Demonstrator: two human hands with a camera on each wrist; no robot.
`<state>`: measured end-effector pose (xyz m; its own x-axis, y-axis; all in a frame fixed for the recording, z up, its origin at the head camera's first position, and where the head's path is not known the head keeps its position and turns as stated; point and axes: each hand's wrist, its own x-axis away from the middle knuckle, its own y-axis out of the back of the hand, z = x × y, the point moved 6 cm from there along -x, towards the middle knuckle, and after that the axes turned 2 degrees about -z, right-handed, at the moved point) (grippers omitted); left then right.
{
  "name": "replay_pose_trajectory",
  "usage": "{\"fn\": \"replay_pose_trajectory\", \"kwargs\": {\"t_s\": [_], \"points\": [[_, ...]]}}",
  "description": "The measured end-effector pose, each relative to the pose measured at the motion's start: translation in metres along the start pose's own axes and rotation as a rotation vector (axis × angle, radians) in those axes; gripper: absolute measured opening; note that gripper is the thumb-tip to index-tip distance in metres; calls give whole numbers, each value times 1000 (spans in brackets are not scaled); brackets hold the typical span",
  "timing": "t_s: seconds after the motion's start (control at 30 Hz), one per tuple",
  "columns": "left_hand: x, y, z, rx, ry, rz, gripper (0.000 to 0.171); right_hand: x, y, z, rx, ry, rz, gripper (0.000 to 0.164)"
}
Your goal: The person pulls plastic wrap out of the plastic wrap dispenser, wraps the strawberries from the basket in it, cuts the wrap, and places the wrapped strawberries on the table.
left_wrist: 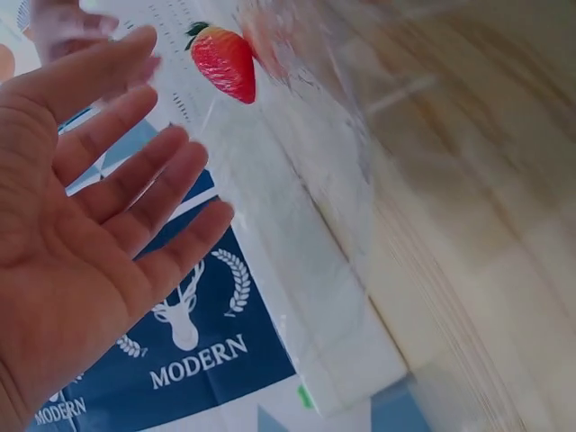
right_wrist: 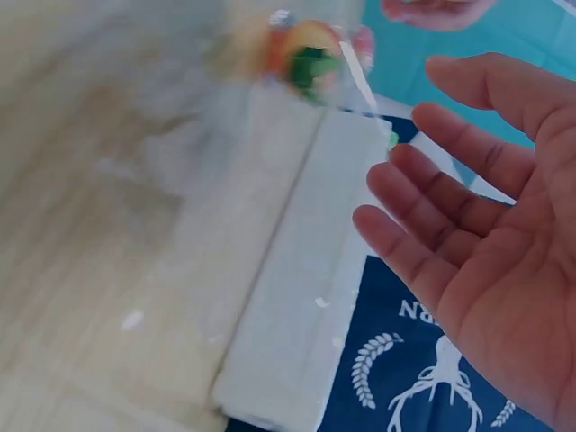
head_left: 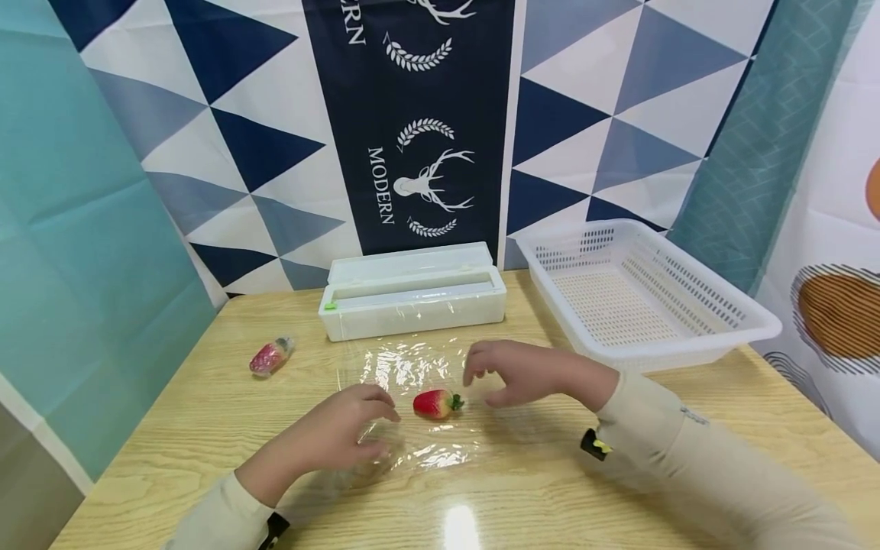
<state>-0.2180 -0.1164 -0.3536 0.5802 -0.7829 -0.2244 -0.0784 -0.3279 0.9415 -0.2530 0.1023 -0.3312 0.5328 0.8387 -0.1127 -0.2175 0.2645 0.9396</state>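
A red strawberry (head_left: 433, 404) with a green leafy top lies on a sheet of clear plastic film (head_left: 440, 456) spread over the table. To its left is my left hand (head_left: 341, 429), its fingers loosely bent and holding nothing; in the left wrist view the palm and spread fingers show beside the strawberry (left_wrist: 223, 63). On the other side hovers my right hand (head_left: 517, 372), fingers relaxed near the leafy end, nothing in its grasp. The right wrist view shows that palm (right_wrist: 504, 297) open, with the strawberry (right_wrist: 310, 65) blurred beyond the fingertips.
Behind the film stands a long white box (head_left: 412, 309) with its lid raised. A film-wrapped strawberry (head_left: 271, 357) lies at the left of the wooden table (head_left: 192, 443). At the back right sits a white perforated basket (head_left: 745, 325). Patterned cloth (head_left: 440, 99) hangs behind the table.
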Motion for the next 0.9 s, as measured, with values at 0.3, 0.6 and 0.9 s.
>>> {"fn": "replay_pose_trajectory", "kwargs": {"t_s": [0.3, 0.6, 0.9], "points": [[21, -7, 10, 182, 139, 215, 29, 39, -23, 0, -28, -78, 140, 23], [36, -18, 11, 180, 127, 331, 31, 50, -40, 1, 68, -47, 170, 30], [31, -11, 13, 170, 92, 257, 19, 53, -39, 0, 91, 1, 126, 26]]}}
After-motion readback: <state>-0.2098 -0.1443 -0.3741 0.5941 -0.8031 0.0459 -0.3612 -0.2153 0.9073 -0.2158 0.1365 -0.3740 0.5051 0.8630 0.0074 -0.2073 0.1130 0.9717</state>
